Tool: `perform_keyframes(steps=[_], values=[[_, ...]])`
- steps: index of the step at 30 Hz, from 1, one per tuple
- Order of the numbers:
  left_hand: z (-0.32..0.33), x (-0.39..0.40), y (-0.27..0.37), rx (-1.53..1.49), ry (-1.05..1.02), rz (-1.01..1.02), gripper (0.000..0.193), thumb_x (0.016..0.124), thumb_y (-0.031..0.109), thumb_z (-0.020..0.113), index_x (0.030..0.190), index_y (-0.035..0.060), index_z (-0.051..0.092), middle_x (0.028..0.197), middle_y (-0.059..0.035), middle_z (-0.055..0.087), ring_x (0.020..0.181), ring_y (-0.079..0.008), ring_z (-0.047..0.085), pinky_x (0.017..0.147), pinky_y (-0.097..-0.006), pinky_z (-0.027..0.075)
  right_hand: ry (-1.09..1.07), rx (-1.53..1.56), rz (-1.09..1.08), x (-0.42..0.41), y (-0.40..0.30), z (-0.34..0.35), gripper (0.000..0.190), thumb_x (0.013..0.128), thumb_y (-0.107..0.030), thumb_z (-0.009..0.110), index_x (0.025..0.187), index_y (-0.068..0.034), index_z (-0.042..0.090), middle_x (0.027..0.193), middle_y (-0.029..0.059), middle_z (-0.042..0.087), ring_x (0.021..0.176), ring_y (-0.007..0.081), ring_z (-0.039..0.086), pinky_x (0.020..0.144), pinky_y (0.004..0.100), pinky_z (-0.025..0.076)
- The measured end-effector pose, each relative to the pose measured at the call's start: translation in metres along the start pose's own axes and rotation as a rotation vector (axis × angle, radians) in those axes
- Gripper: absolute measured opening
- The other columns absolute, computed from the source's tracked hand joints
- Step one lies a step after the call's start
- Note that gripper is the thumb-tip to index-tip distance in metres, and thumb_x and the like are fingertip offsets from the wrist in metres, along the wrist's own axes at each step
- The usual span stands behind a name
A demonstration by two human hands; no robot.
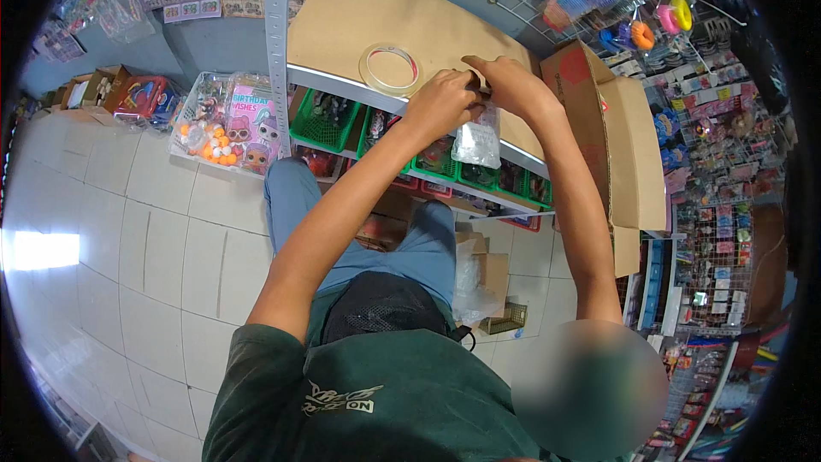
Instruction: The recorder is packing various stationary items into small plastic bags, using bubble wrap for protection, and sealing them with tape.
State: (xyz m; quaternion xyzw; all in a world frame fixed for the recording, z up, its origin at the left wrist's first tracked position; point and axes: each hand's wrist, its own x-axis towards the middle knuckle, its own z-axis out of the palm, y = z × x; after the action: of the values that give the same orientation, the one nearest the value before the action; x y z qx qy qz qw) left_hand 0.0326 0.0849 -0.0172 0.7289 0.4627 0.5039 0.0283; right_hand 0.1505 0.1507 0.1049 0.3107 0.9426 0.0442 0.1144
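A clear plastic packet (476,143) with pale contents hangs over the front edge of the wooden shelf board (410,19). My left hand (444,99) has its fingers curled at the packet's upper end. From the other side my right hand (510,85) grips the same end, its index finger stretched out over the board. Between the fingers a small dark thing (482,81) shows; my hands cover most of it, so its kind is unclear. A roll of clear adhesive tape (392,70) lies flat on the board, left of my hands.
Green plastic baskets (326,119) of small goods line the lower shelf. An open cardboard box (580,135) stands at the right, near racks of hanging packets (712,128). A white basket (224,122) sits left of a metal upright (277,58). Cardboard (494,279) lies below.
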Motion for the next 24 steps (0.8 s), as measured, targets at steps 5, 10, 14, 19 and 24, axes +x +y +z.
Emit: perform_keyframes(steps=[5, 10, 14, 19, 24], values=[[0.001, 0.001, -0.001, -0.012, -0.007, 0.025, 0.024, 0.073, 0.017, 0.074, 0.092, 0.003, 0.07, 0.097, -0.012, 0.066, 0.096, -0.0298, 0.062, 0.09, -0.0415, 0.047, 0.129, 0.013, 0.034, -0.014, -0.007, 0.008, 0.059, 0.077, -0.006, 0.067, 0.134, -0.002, 0.051, 0.083, 0.0226, 0.068, 0.081, 0.0394, 0.067, 0.075, 0.0471, 0.053], [-0.001, 0.002, 0.0, -0.008, -0.015, -0.033, 0.037, 0.068, 0.013, 0.077, 0.099, 0.0006, 0.061, 0.093, -0.0174, 0.065, 0.094, -0.0361, 0.061, 0.086, -0.0443, 0.049, 0.252, -0.003, 0.017, -0.026, -0.02, 0.02, 0.069, 0.077, -0.004, 0.064, 0.142, -0.002, 0.041, 0.081, 0.0223, 0.067, 0.077, 0.0388, 0.067, 0.073, 0.0465, 0.054], [0.0, 0.002, 0.003, 0.03, -0.012, -0.078, 0.032, 0.071, 0.013, 0.076, 0.094, -0.0025, 0.06, 0.09, -0.017, 0.066, 0.092, -0.0358, 0.062, 0.083, -0.0447, 0.051, 0.359, 0.069, 0.069, -0.038, -0.037, 0.035, 0.087, 0.073, 0.006, 0.061, 0.151, -0.005, 0.026, 0.106, 0.027, 0.063, 0.076, 0.0415, 0.066, 0.071, 0.0467, 0.055], [-0.004, 0.003, 0.006, -0.009, 0.012, -0.088, 0.033, 0.075, 0.016, 0.075, 0.099, -0.0002, 0.058, 0.095, -0.0178, 0.068, 0.091, -0.0374, 0.064, 0.082, -0.0447, 0.051, 0.47, 0.294, 0.09, -0.067, -0.057, 0.052, 0.095, 0.073, 0.016, 0.049, 0.156, -0.011, 0.012, 0.131, 0.0344, 0.049, 0.093, 0.0495, 0.059, 0.074, 0.051, 0.051], [-0.006, 0.005, 0.009, -0.11, -0.016, -0.116, 0.038, 0.079, 0.022, 0.075, 0.108, 0.0038, 0.057, 0.097, -0.0179, 0.067, 0.094, -0.0372, 0.064, 0.081, -0.0446, 0.05, 0.64, 0.818, 0.111, -0.09, -0.039, 0.064, 0.08, 0.082, 0.012, 0.043, 0.155, -0.008, 0.017, 0.14, 0.0304, 0.047, 0.111, 0.0425, 0.062, 0.097, 0.0396, 0.048]])
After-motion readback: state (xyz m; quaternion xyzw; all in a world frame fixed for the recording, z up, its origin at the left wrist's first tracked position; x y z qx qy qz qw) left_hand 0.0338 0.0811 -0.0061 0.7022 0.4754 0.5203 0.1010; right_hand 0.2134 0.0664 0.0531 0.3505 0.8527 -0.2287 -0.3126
